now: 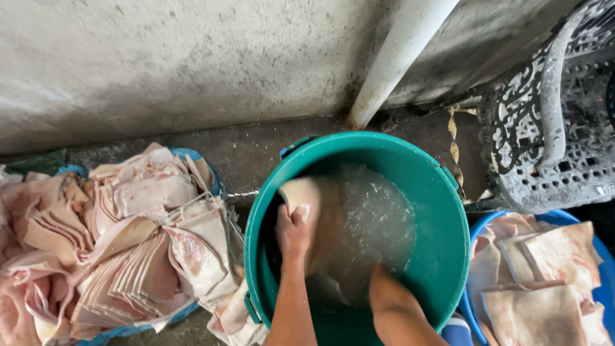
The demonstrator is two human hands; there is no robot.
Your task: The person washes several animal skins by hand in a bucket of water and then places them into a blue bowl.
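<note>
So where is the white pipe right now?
In the head view, the white pipe slants down the wall at upper right, meeting the floor just behind the green bucket, left of the ornate metal chair.

1 green bucket (448, 256), 1 blue basin (599, 282)

The floor (256, 150) is grey, rough concrete and it looks damp. In the middle, toward 6 o'clock, a big green bucket (442, 256) stands on it. At 9 o'clock a large heap of pale pink skin pieces (128, 243) lies on a blue sheet (192, 155) spread over the floor. At 4 o'clock sits a blue tub (599, 282), just beside the bucket. At 2 o'clock stands a dark metal chair (544, 128) with curly holes. At 12 o'clock a white pipe (391, 64) comes down to the floor by the wall.
</note>
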